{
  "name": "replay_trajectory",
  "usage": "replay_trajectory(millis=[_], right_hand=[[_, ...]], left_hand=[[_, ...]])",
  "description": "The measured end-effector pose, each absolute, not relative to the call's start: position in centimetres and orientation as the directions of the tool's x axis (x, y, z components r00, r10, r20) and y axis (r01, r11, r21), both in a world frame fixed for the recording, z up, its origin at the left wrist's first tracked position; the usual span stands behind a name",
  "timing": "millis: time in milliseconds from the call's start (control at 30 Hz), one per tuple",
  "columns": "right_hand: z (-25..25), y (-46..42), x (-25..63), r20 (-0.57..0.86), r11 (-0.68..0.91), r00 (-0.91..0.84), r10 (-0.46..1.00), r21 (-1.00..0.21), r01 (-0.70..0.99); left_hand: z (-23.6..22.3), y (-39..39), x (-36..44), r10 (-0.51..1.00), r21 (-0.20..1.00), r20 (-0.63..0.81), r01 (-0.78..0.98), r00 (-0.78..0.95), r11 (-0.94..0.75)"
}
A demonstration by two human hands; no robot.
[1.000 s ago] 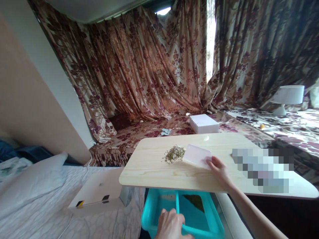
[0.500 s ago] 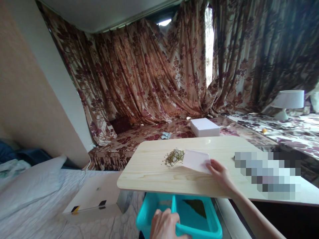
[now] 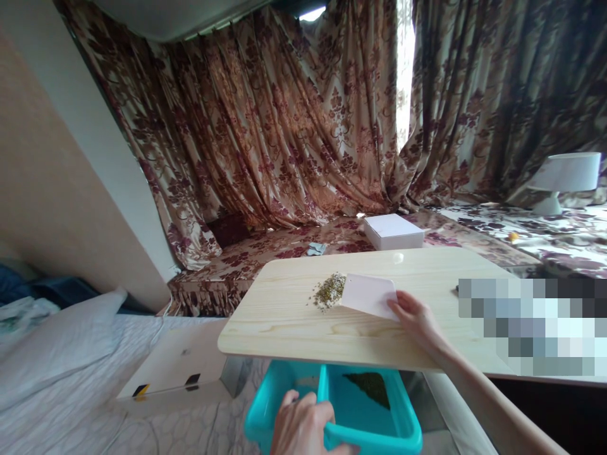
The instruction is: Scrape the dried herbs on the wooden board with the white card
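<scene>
My right hand (image 3: pixel 418 317) pinches the right end of a thin, flat white card (image 3: pixel 367 295). The card's left edge meets a loose pile of small green and whitish grains (image 3: pixel 328 292) on a pale wooden tabletop (image 3: pixel 284 328). Below the table's near edge is a turquoise bin (image 3: pixel 410 420), split by a divider (image 3: pixel 323 382). Green grains (image 3: pixel 372 387) lie in a corner of its right compartment. My left hand (image 3: pixel 303 423) is closed over the near rim around the divider, hiding part of the left compartment.
A white box (image 3: pixel 393 232) stands behind the table, with a folded cloth (image 3: pixel 316 249) to its left. To the left, a flat white carton (image 3: pixel 184 360) lies on the bed (image 3: pixel 61 417). A pixelated patch covers the table's right side. A lamp (image 3: pixel 564 174) stands far right.
My right hand has pushed the card slightly left into the grains, and the pile looks narrower. My left hand keeps its hold on the bin. The camera view has shifted a little.
</scene>
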State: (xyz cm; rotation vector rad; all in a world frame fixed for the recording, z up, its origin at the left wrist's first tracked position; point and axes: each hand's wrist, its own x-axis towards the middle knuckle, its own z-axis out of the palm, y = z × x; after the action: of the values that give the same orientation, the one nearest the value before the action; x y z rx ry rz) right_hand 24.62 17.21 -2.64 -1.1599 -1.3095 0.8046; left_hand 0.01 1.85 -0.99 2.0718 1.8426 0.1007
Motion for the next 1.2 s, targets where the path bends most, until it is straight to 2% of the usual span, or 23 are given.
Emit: replay_trajectory(millis=[200,600,900,1200], right_hand=[[-2.4,17.1,24.1,0.300,0.277,0.129,0.945,-0.946,0.167],[-3.0,17.4,24.2,0.263,0.242,0.174,0.949,-0.961,0.132],[-3.0,17.5,23.5,0.271,0.254,0.090,0.958,-0.953,0.164],[-2.2,16.9,22.1,0.267,0.259,0.024,0.963,-0.952,0.164]], left_hand=[[-1.5,1.6,-0.7,0.983,0.332,-0.132,0.940,0.131,-0.081],[-1.4,2.5,2.5,0.944,0.359,-0.218,0.920,0.248,-0.158],[0.4,2.5,2.9,0.882,0.368,-0.337,0.909,0.328,-0.198],[0.0,2.2,2.8,0.898,0.378,-0.300,0.904,0.322,-0.198]])
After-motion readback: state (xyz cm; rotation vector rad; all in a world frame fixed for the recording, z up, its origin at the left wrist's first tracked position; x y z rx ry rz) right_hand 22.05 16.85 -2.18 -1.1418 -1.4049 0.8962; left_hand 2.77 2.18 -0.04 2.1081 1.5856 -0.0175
